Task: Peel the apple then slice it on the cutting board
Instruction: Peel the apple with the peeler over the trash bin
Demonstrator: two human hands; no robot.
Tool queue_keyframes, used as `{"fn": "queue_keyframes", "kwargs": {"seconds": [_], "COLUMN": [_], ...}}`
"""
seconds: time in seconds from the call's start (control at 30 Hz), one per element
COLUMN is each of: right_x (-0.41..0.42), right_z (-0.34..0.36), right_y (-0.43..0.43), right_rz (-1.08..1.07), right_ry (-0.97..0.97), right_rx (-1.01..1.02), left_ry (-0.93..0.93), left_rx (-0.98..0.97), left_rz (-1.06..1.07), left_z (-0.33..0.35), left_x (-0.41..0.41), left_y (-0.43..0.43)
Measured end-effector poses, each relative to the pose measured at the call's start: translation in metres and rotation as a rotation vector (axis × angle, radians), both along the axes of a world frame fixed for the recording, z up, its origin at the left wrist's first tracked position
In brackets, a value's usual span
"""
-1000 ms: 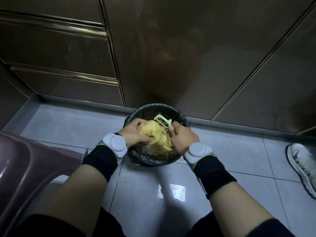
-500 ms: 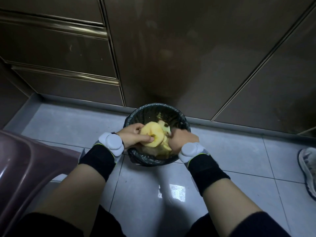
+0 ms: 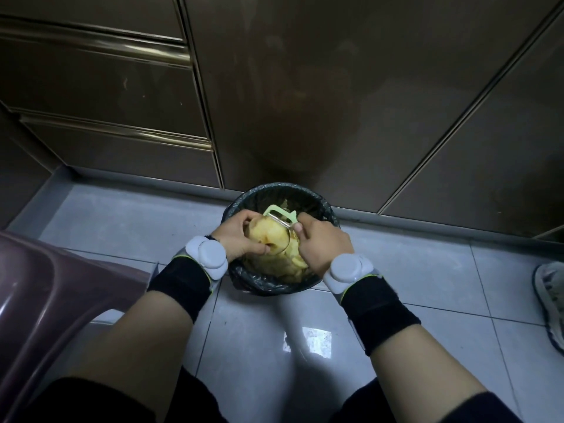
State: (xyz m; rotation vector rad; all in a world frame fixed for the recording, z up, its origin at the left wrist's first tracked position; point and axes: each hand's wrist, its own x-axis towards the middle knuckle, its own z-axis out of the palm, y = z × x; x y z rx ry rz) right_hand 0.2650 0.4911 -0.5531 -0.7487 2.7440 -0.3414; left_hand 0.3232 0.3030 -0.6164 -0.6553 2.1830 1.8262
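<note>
The left hand [image 3: 236,236] grips the apple [image 3: 270,236] with fingers over its far side and the thumb on the near side, holding it above the bin [image 3: 328,213] on the tiled floor [image 3: 396,270]. The apple looks mostly peeled, pale yellow. The right hand [image 3: 323,241] is curled round the handle of the peeler [image 3: 282,217], whose blade lies against the apple's top. Peels [image 3: 290,264] lie in the bin, though the dim light makes them hard to tell apart
</note>
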Motion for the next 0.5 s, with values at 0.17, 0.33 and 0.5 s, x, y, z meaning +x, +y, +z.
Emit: {"fn": "queue_keyframes", "kwargs": {"seconds": [0.17,0.33,0.5], "right_x": [0.007,-0.006,-0.011], "right_z": [0.003,-0.014,-0.022], "right_y": [-0.007,0.001,0.015], "right_rz": [0.08,-0.083,-0.151], "right_ry": [0.082,-0.11,-0.227], "right_rx": [0.052,0.208,0.202], "left_ry": [-0.005,-0.001,0.001], "left_rx": [-0.119,-0.19,-0.157], "left_rz": [-0.068,-0.135,-0.134], "left_z": [-0.001,0.001,0.009], "left_x": [-0.001,0.002,0.001], "left_y": [-0.001,0.001,0.001]}}
